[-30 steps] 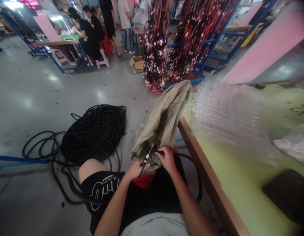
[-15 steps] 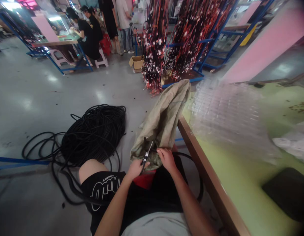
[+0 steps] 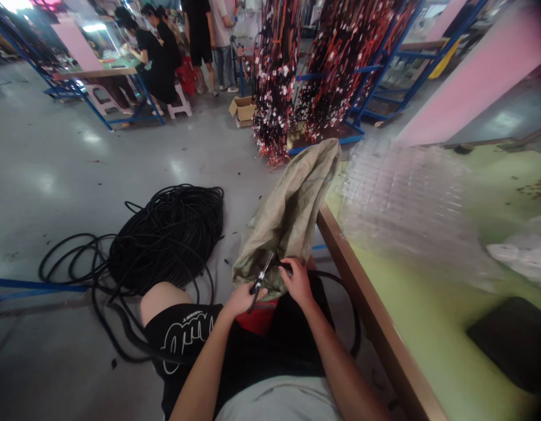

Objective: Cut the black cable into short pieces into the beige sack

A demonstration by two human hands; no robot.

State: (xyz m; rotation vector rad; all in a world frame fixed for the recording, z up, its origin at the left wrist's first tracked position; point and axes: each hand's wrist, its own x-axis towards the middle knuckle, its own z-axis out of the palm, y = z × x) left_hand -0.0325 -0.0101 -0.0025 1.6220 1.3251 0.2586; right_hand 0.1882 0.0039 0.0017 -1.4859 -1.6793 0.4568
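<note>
My left hand (image 3: 240,299) is closed around scissors (image 3: 260,278) with dark handles, their metal blades pointing up and away from me. Close to the blade tips, my right hand (image 3: 297,282) pinches the end of a black cable (image 3: 284,265). That cable curves round behind my right hand and down beside the table edge. Under both hands lies the open mouth of a crumpled olive-beige sack (image 3: 281,216), partly over my lap. On the floor to the left rests a big loose coil of black cable (image 3: 165,240), with loops trailing towards my leg.
At my right, a green-topped table (image 3: 411,304) with a wooden edge carries clear plastic wrap (image 3: 406,204) and a dark flat object (image 3: 513,345). Wire harnesses (image 3: 277,88) hang on a blue rack ahead. A cardboard box (image 3: 243,110) and several people are farther back.
My right hand has risen slightly and its fingers have shifted on the cable end. The scissors stay in nearly the same place. A small dark bit now shows left of the sack.
</note>
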